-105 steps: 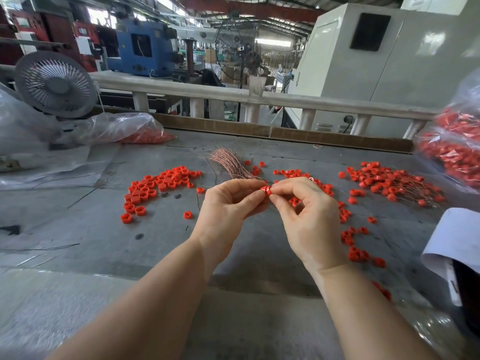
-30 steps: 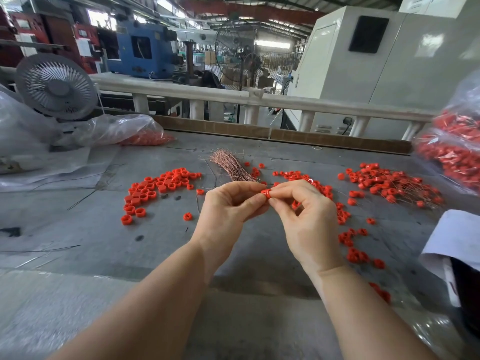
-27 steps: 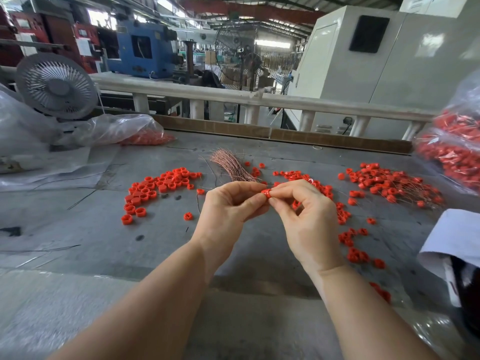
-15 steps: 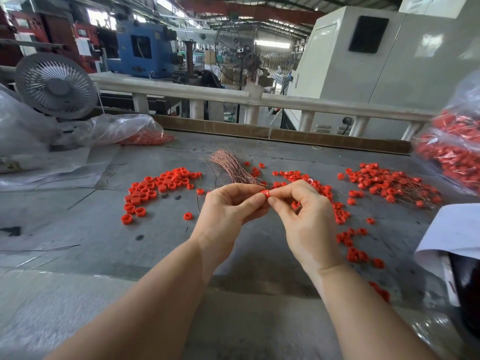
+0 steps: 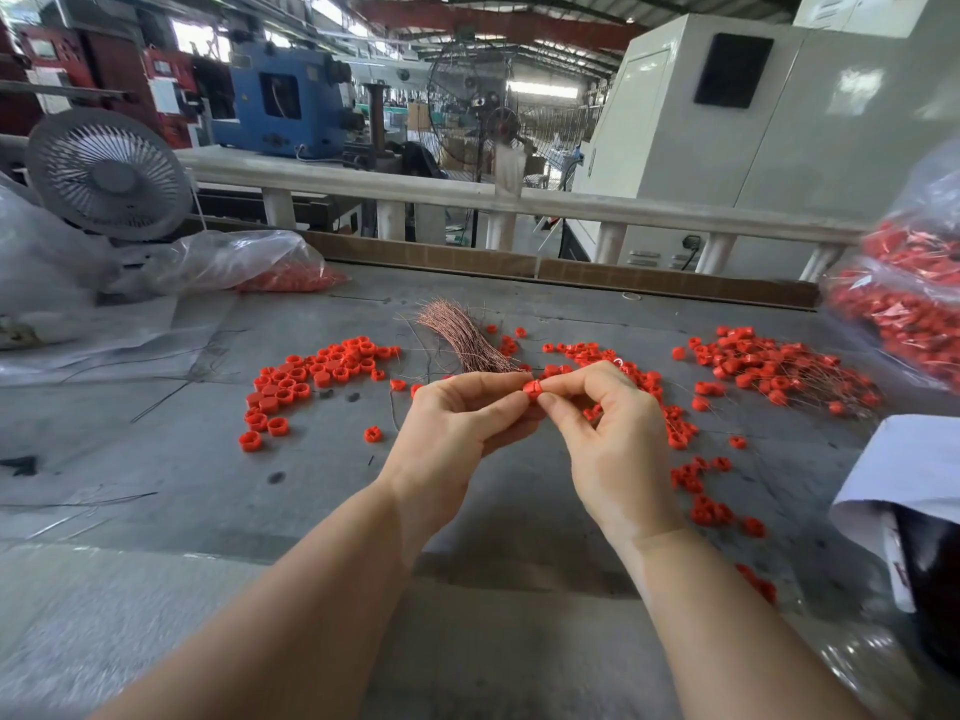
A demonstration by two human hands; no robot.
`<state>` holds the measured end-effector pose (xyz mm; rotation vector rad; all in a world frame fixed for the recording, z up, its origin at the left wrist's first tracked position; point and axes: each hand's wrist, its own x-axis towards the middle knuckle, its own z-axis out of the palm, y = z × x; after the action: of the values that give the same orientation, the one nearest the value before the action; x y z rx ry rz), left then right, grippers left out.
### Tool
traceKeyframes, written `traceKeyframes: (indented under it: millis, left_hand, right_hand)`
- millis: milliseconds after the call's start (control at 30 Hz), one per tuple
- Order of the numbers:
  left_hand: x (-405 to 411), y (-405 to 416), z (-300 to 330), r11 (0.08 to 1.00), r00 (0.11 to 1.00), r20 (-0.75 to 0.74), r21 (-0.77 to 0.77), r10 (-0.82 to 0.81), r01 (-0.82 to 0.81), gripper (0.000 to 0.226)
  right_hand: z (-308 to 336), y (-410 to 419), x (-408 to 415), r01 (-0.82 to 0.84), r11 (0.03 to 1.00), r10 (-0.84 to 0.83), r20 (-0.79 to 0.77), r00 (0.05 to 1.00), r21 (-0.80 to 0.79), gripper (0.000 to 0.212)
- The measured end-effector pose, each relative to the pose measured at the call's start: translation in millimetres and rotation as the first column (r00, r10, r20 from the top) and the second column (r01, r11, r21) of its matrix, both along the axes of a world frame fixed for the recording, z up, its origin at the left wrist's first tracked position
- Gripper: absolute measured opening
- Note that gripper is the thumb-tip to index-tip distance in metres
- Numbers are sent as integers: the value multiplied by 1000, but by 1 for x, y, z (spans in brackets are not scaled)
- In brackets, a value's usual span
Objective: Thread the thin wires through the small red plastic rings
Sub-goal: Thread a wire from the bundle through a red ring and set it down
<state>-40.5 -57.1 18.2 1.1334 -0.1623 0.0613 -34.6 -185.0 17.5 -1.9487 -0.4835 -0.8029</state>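
Observation:
A small red ring [image 5: 532, 390] is pinched between the fingertips of my left hand [image 5: 460, 426] and my right hand [image 5: 608, 433], held above the middle of the grey table [image 5: 156, 475]. Any wire at the ring is too thin to make out. A bundle of thin copper wires [image 5: 460, 335] lies just behind my hands. Loose red rings [image 5: 306, 376] are spread to the left, and more red rings [image 5: 696, 491] trail off to the right. A pile of rings with wires through them [image 5: 769, 366] lies at the far right.
A clear bag with red rings [image 5: 244, 265] and a small grey fan [image 5: 106, 174] sit at the back left. Another bag of red parts [image 5: 909, 304] stands at the right edge. White paper over a dark container [image 5: 909, 470] is at the near right. A cardboard strip [image 5: 571, 272] borders the far edge.
Both hands have stayed together at the same spot, working the ring between the fingertips. The white paper at the right has shifted slightly.

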Motion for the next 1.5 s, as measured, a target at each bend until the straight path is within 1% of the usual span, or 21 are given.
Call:
traceKeyframes:
  millis: [100, 367, 700, 867, 1000, 1167, 1267, 1333, 1400, 1500]
  left_hand:
    - [0, -1, 0, 1000, 1000, 6, 5, 13, -13, 18]
    - [-2, -1, -1, 991, 993, 79, 92, 88, -95, 15]
    - [-6, -7, 2, 965, 979, 152, 200, 139, -168, 18]
    - [-6, -7, 1, 962, 976, 163, 209, 145, -177, 17]
    - [-6, -6, 0, 962, 977, 157, 212, 141, -173, 16]
    - [-6, -6, -1, 964, 981, 127, 204, 148, -172, 12]
    - [-5, -5, -2, 970, 984, 76, 174, 161, -172, 8]
    - [-5, -4, -1, 979, 988, 28, 136, 151, -153, 9]
    - [-5, -4, 1, 988, 992, -19, 96, 125, -122, 11]
    - [-5, -5, 2, 994, 993, -77, 74, 91, -85, 15]
  right_hand:
    - [0, 0, 0, -7, 1000, 7, -8, 1000, -2, 10]
    - [0, 0, 0, -33, 999, 32, -25, 999, -9, 11]
    - [1, 1, -2, -15, 999, 22, -135, 991, 51, 18]
    - [2, 2, -3, -11, 996, 26, -163, 986, 89, 14]
    - [2, 3, -3, -11, 996, 26, -181, 983, 84, 14]
    - [2, 4, -5, -24, 997, 39, -200, 979, 73, 17]
    - [2, 5, -6, -16, 999, 22, -198, 980, 34, 25]
    - [3, 7, -8, 20, 1000, -21, -155, 988, -11, 26]
    - [3, 7, -9, 53, 997, -59, -97, 994, -60, 21]
    - [2, 7, -10, 103, 986, -106, -16, 994, -130, 17]
